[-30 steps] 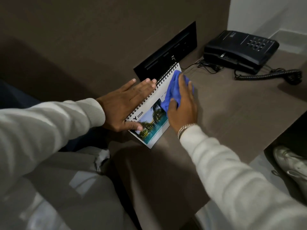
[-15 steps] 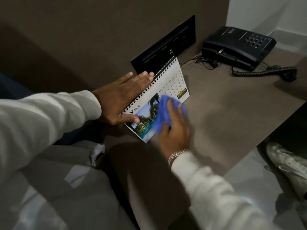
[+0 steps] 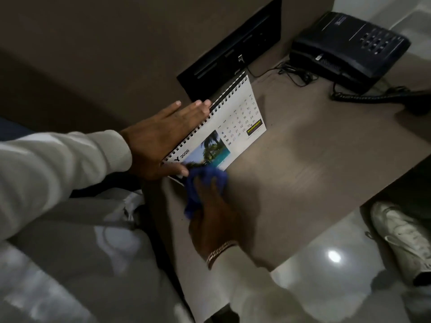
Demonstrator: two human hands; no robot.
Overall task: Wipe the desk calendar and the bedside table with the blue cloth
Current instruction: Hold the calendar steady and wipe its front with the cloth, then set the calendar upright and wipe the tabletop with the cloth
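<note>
A white spiral-bound desk calendar [image 3: 235,127] with a palm-tree photo stands tilted on the brown bedside table [image 3: 303,164], near the wall. My left hand [image 3: 161,141] lies flat against its back along the spiral, thumb on the near corner. My right hand [image 3: 214,217] presses the bunched blue cloth [image 3: 203,185] on the calendar's near lower corner and the tabletop beside it. The cloth hides that corner.
A black telephone [image 3: 349,47] with a coiled cord [image 3: 373,96] sits at the table's far right. A black panel [image 3: 228,50] is set in the wall behind the calendar. A white shoe [image 3: 403,238] rests on the glossy floor at right. Bedding lies at left.
My right hand has dragged the blue cloth down the calendar's face, from the far upper part to the near lower corner. The date grid is now uncovered. My left hand has stayed put.
</note>
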